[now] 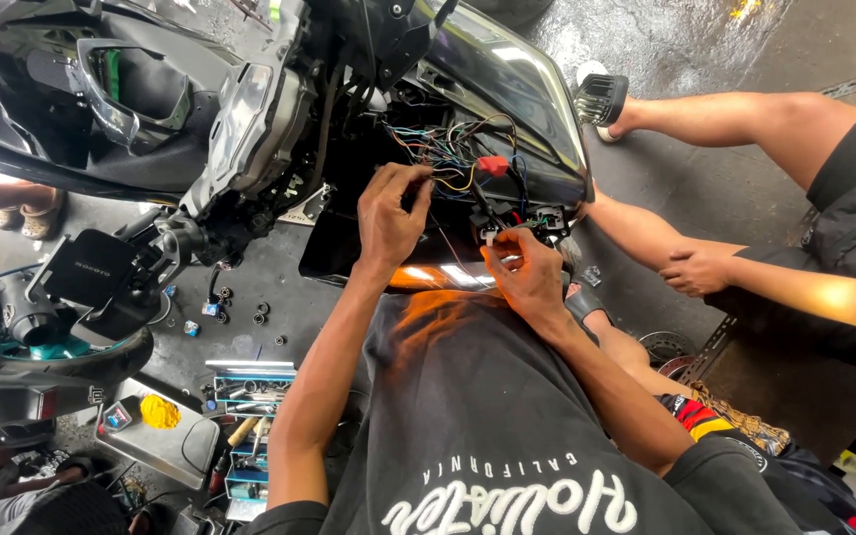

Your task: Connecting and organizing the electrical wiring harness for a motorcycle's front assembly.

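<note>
Fingers of left hand curled together, tips pinched on thin coloured wires of a tangled wiring bundle inside the opened front of a black motorcycle fairing. Fingers of right hand closed on a small white plastic connector, held just below the bundle and close to the lower edge of the fairing. Hands near each other, left higher, right lower and nearer the body. Small red plastic block among the wires, just above and between both hands. Clear headlight lens in a grey housing to the left of the wiring, tilted. Black rectangular phone holder further left, on a black bracket. Small dark nuts and bolts scattered on the wet grey concrete floor. Open metal tool tray with sockets and screwdrivers on the floor beside the left forearm. Another person's hand resting on a bare knee to the right, well apart from the wiring. Another sandalled foot by the fairing's right edge.
</note>
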